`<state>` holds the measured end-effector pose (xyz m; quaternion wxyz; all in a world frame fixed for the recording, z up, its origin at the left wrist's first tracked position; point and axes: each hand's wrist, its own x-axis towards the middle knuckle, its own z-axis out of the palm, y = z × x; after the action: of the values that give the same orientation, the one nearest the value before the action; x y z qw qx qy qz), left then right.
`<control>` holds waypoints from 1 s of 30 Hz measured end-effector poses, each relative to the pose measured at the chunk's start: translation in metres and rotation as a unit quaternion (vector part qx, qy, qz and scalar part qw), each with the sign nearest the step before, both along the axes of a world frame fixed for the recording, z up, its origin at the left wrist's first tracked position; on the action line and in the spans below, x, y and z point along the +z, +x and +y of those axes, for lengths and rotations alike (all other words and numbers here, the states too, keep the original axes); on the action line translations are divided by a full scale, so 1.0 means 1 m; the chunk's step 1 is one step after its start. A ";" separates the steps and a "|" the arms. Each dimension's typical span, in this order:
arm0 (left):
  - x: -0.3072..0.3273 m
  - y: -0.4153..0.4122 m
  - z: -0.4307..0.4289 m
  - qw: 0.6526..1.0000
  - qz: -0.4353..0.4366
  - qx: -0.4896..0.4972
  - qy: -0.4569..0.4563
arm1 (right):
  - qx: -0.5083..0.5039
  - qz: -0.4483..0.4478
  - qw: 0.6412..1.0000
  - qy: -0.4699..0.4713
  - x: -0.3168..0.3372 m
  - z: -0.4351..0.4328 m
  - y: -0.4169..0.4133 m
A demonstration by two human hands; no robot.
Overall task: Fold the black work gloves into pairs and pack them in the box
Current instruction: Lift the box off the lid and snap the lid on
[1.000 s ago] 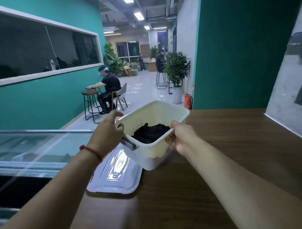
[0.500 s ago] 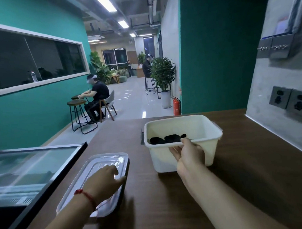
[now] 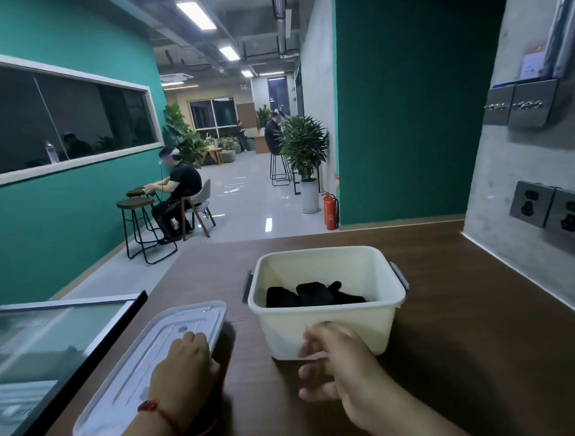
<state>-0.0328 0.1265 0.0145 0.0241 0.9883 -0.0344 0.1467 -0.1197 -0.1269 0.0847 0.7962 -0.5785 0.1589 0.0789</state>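
Wide brown wooden tabletop (image 3: 447, 342) in front of you, running out to the grey wall on the right. At its left edge there's a glass-topped cabinet (image 3: 55, 340) with a dark frame. Far down the corridor on the left, a seated person (image 3: 177, 192) in black works at a small round stool-table. A potted plant (image 3: 305, 148) stands across the corridor by the green wall.

Now the box (image 3: 374, 325): cream plastic, upright, sitting on the tabletop just right of centre. It is open at the top, with a grey latch on each short side. Just to its left, apart from it, the translucent lid (image 3: 172, 323) lies flat on the tabletop, angled toward the near left.

Your right hand (image 3: 337, 363) is in front of the box's near wall with the fingers loose and spread, and nothing in it. It's blurred, so I can't tell whether the fingertips touch the plastic. Your left hand (image 3: 182, 368) lies on the near right part of the lid. The fingers are bent on top and the thumb is at the lid's right edge. Whether it grips the lid or only rests there, I can't tell.

The black work gloves (image 3: 311, 293) are down inside the box, a dark bundle on the bottom, with a few fingertips poking up on the right. How many there are, or how they're folded, doesn't show.

Two steel wall sockets (image 3: 553, 208) sit on the grey wall to the right. Two red fire extinguishers (image 3: 330, 211) stand on the floor beyond the tabletop's far edge. A red string bracelet (image 3: 156, 410) circles your left wrist.
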 end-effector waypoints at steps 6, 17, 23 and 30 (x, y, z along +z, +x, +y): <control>0.044 0.022 0.009 0.988 -0.132 -0.011 -0.082 | 0.148 -0.145 0.967 -0.149 0.042 -0.014 0.004; 0.150 -0.011 -0.048 0.935 -0.282 -0.208 -0.061 | -0.020 -0.343 0.869 -0.357 0.100 -0.064 0.083; 0.175 -0.029 -0.075 0.900 -0.307 -0.304 -0.059 | -0.094 -0.416 0.813 -0.397 0.112 -0.104 0.088; 0.205 0.002 -0.070 0.872 -0.319 -0.204 -0.309 | -0.092 -0.412 0.864 -0.275 0.115 -0.137 0.081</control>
<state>-0.0309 0.0564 0.2192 0.3450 0.8010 -0.1944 0.4490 -0.0386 -0.2635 0.1996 0.6013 -0.7366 -0.1156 -0.2870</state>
